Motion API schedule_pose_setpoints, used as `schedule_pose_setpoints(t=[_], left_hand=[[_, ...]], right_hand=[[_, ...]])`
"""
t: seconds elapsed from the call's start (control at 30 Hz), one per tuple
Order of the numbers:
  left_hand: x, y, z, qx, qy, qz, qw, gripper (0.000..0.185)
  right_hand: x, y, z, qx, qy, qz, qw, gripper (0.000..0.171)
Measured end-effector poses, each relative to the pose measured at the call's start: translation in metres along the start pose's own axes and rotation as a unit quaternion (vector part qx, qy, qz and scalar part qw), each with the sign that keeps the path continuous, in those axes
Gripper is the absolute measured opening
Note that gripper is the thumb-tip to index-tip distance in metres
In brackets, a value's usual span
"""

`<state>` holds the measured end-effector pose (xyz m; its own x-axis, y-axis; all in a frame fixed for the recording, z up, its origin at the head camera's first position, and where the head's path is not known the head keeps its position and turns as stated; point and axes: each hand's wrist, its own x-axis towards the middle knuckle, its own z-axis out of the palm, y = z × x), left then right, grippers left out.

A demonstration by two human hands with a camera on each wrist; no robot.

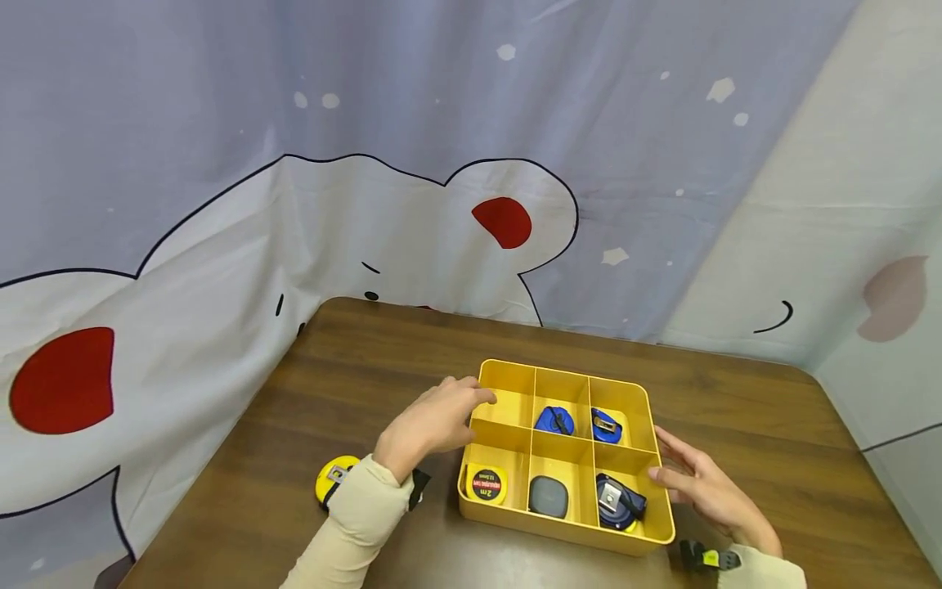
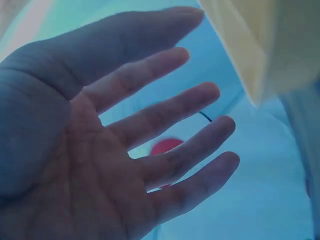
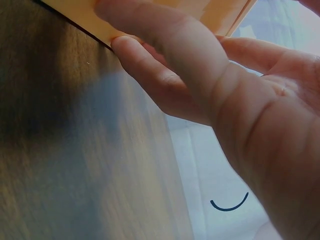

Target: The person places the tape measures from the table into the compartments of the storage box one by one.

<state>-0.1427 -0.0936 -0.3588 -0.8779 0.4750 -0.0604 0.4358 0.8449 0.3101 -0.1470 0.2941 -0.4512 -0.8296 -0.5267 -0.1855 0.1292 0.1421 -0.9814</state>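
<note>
A yellow six-compartment box (image 1: 562, 530) stands on the wooden table. In its back row lie two blue tape measures (image 1: 555, 420) (image 1: 607, 425), in the middle and right compartments. The front row holds a yellow 2 m tape measure (image 1: 486, 484), a dark grey rounded case (image 1: 548, 496) and a dark blue tape measure (image 1: 618, 501) with a metal hook. My left hand (image 1: 434, 415) hovers at the box's left side, fingers spread, holding nothing. My right hand (image 1: 702, 484) touches the right wall, its thumb at the rim and fingers along the outside.
A yellow and black tape measure (image 1: 335, 483) lies on the table (image 1: 353, 360) left of the box, partly behind my left forearm. Black wrist gear (image 1: 708, 557) sits by my right sleeve. A printed cloth (image 1: 412, 221) hangs behind the table.
</note>
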Motion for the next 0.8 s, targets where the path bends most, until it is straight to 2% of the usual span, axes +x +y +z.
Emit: schedule_pose_setpoints(t=[0.17,0.3,0.43,0.6,0.67,0.8], left_hand=[[-0.028,-0.028,0.011,-0.056,0.017,-0.048,0.9971,0.053],[-0.051,-0.048,0.016,-0.096,0.029,-0.110,0.9888,0.058],[-0.074,-0.068,0.021,-0.106,0.025,-0.183,0.9770,0.067],[-0.096,-0.087,0.034,-0.141,0.009,-0.266,0.9534,0.089],[-0.101,-0.092,0.040,-0.149,0.003,-0.286,0.9466,0.092],[-0.106,-0.097,0.051,-0.148,0.000,-0.297,0.9433,0.085]], right_hand=[[-0.001,0.000,0.000,-0.002,0.001,0.001,1.000,0.072],[0.000,0.000,0.000,-0.008,0.005,0.003,1.000,0.072],[0.000,0.001,0.000,-0.011,0.004,0.002,1.000,0.072],[0.001,0.001,0.000,-0.010,0.016,0.004,1.000,0.071],[0.000,0.000,-0.001,-0.012,0.020,0.008,1.000,0.071],[0.000,-0.001,-0.001,-0.014,0.016,0.010,1.000,0.071]])
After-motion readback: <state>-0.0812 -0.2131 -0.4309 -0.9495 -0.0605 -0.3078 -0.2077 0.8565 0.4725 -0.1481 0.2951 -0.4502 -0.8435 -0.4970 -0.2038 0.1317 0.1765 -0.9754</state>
